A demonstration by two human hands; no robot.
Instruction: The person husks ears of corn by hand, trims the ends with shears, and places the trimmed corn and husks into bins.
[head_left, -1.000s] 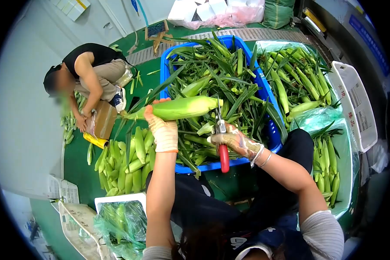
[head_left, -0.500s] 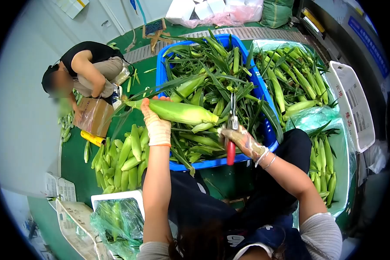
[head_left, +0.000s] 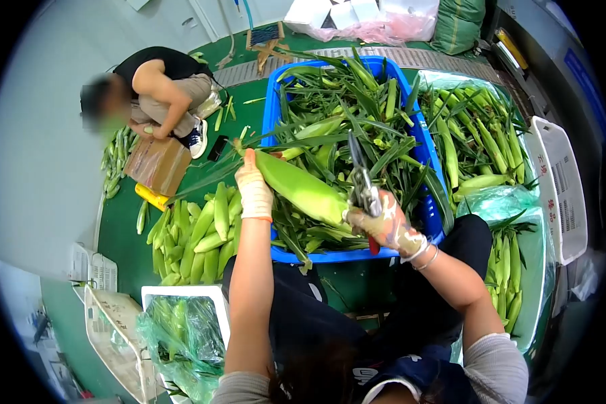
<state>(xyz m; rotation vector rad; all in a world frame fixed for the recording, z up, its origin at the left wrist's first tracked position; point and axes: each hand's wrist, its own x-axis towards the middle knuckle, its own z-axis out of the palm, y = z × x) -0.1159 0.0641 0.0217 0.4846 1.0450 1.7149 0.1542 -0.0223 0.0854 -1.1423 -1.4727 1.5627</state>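
My left hand [head_left: 254,188], in a pale glove, is closed around the stem end of a green-husked ear of corn [head_left: 299,187]. The ear slants down to the right over the near part of a blue bin [head_left: 269,124] full of husked ears and long leaves. In a patterned glove, my right hand [head_left: 387,225] grips pruning shears [head_left: 361,172], their blades pointing up and away. The red handle mostly hides under that hand. My right fingertips are at the ear's lower tip, seemingly touching it. A pile of trimmed corn ears [head_left: 194,246] lies left of my left forearm.
Another person [head_left: 165,87] crouches at the left beside a cardboard box [head_left: 160,163]. Lined crates of corn stand right, near a white plastic crate [head_left: 562,195]. A white foam box [head_left: 217,299] with green plastic is at lower left. A yellow object [head_left: 151,196] lies by the cardboard box.
The ear has tipped, its right end now lower, and my right fingers have come to that end. The shears have turned to lean left. The view has shifted slightly, and the other person's arms have moved.
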